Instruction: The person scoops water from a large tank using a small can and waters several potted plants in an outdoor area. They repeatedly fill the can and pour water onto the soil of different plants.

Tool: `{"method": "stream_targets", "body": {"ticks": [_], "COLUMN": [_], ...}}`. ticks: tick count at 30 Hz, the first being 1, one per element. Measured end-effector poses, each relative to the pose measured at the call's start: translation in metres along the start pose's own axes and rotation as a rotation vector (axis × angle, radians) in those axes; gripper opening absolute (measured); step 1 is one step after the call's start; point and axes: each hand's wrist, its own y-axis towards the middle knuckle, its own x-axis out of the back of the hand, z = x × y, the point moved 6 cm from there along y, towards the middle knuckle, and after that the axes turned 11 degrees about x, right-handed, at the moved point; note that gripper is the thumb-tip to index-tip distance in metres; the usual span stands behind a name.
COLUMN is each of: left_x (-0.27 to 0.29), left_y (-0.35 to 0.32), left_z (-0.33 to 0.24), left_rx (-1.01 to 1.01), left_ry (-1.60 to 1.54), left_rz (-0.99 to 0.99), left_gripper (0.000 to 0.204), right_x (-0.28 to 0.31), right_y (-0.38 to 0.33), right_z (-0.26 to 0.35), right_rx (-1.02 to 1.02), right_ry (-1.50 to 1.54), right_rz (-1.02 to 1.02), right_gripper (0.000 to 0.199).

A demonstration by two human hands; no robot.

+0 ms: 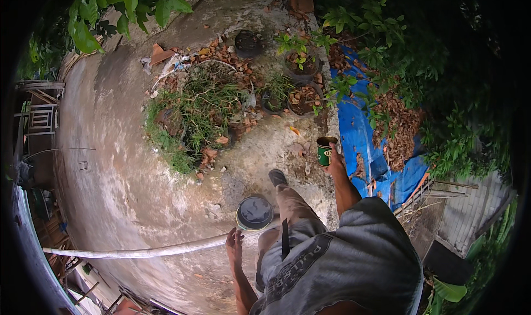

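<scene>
My right hand [336, 163] is wrapped round a green tin can [324, 152] with a pale printed label. The can is held roughly upright over the concrete, near the edge by the blue tarp, and its inside looks dark. My left hand [234, 248] hangs low in front of me, fingers slightly bent and apart, with nothing visible in it. Just beyond that hand stands a round bucket [254, 212] holding dark liquid that reflects light. A long pale pole [149, 252] runs from the left towards the bucket, passing close to my left hand.
Bushy green plants [202, 105] grow ahead amid dry leaves. Several pots stand beyond, one leaf-filled pot [305, 100] near the low edge. A blue tarp [354, 121] with a heap of dry leaves [395, 127] lies to the right. Leafy branches overhang both sides.
</scene>
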Motion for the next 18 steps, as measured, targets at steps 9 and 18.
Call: {"method": "stream_targets", "body": {"ticks": [9,18], "left_x": [0.014,0.016], "left_y": [-0.012,-0.014], "left_z": [0.089,0.14], "left_rx": [0.229,0.265], "left_ry": [0.051,0.037], "left_rz": [-0.078,-0.069], "left_gripper": [0.05,0.046], "right_x": [-0.085,-0.135], "right_y": [0.091,-0.004], "right_z": [0.089,0.191], "right_rx": [0.278,0.263], "right_ry": [-0.117,-0.002], "right_rz": [0.054,0.055], "right_gripper": [0.136,0.113]}}
